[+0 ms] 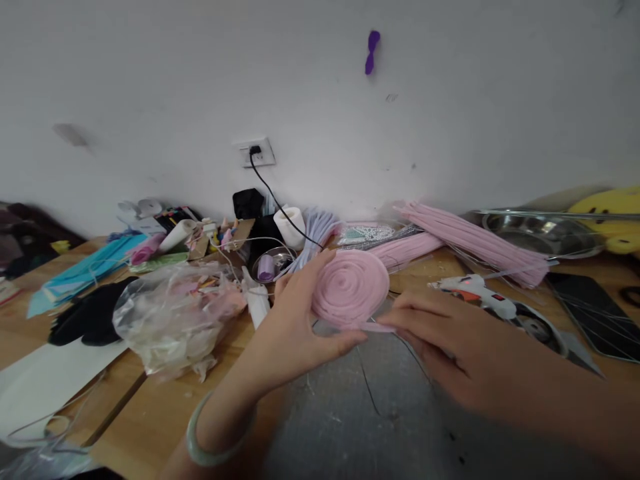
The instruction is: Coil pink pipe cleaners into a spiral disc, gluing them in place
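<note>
A flat pink spiral disc of coiled pipe cleaner [350,287] is held up over the grey work mat [350,407]. My left hand [295,327] grips the disc at its left side, with the thumb along the lower edge and the fingers behind it. A loose pink end [376,327] runs out from the bottom of the coil to the right. Pinched on that end are the fingers of my right hand [440,333]. Thin dark wires hang below the disc.
Pink pipe cleaner bundles [475,243] lie behind, right of centre. A white glue gun [480,293] and a black phone [597,313] are at right. To the left sit a clear plastic bag [175,320] and a black glove [95,310]. A black cord [280,203] hangs from the wall socket.
</note>
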